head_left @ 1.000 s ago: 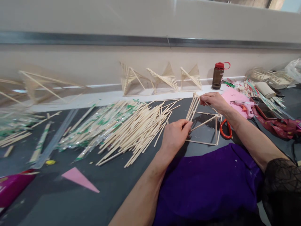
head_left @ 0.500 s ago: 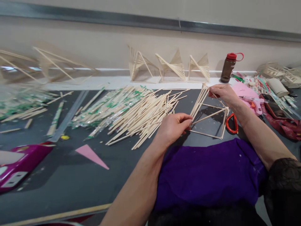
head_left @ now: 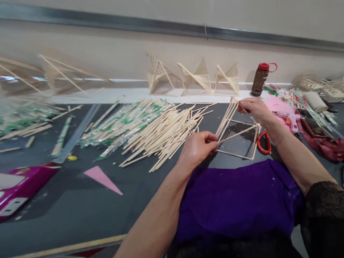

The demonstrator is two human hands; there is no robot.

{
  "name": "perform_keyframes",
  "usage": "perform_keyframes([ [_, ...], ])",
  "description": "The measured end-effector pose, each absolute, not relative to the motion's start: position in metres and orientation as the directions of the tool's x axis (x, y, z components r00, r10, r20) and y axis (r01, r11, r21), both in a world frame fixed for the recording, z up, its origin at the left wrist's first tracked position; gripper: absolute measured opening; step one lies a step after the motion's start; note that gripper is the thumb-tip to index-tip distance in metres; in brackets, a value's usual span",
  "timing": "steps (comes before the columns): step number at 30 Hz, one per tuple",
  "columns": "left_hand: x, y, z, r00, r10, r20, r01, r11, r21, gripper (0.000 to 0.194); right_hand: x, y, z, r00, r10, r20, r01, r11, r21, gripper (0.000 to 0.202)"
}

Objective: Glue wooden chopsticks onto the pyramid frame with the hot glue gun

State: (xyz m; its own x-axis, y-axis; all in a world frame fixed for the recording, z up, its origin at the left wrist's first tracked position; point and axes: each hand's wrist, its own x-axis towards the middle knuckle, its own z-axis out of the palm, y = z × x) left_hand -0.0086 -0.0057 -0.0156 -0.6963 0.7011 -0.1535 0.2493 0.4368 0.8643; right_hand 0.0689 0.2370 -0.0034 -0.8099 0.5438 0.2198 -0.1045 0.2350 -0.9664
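Stick frame (head_left: 238, 134): sits on your bench (head_left: 67, 218), between its back edge and the purple cloth (head_left: 239, 197), apparently set close in front of you so both hands reach it easily.
Left hand (head_left: 200, 145): your thumb and fingers pinch narrowly at the lower left end of the slanting sticks (head_left: 225, 116), probably steadying that corner; whether a separate stick is in the pinch, you cannot tell from here.
Right hand (head_left: 252, 108): fingertips close on the upper end of those same sticks, nearer the bench's back edge, likely bracing the top against the left hand's hold.
Loose sticks (head_left: 163, 132): spread just left of the frame, seemingly within your left hand's easy reach.
Pink glue gun (head_left: 292, 121): lies beyond your right forearm, probably there to be handy yet out of the way.
Stick models (head_left: 205, 82): three stand in a row past the bench's back edge, presumably leaving working room.
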Motion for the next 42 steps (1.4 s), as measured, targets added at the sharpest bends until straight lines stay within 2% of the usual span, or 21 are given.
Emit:
perform_keyframes([
  [7, -0.010, -0.005, -0.018, -0.716, 0.684, -0.140, 0.251, 0.440, 0.862, 0.009, 0.070, 0.234, -0.001, -0.815, 0.522, 0.253, -0.115, 0.281, -0.953, 0.018],
  [18, -0.011, -0.005, -0.019, -0.723, 0.680, -0.121, 0.294, 0.461, 0.837, 0.005, 0.072, 0.229, 0.004, -0.813, 0.542, 0.212, -0.066, 0.277, -0.959, 0.019],
  [26, -0.012, -0.005, -0.020, -0.722, 0.675, -0.152, 0.295, 0.499, 0.815, 0.006, 0.070, 0.239, -0.006, -0.814, 0.527, 0.244, -0.116, 0.264, -0.957, 0.021],
  [36, -0.011, -0.006, -0.018, -0.717, 0.673, -0.180, 0.237, 0.479, 0.845, 0.007, 0.072, 0.236, -0.002, -0.790, 0.570, 0.226, -0.088, 0.260, -0.962, 0.021],
  [42, -0.009, -0.006, -0.015, -0.715, 0.671, -0.197, 0.215, 0.479, 0.851, 0.007, 0.072, 0.237, -0.002, -0.799, 0.551, 0.243, -0.101, 0.274, -0.956, 0.024],
])
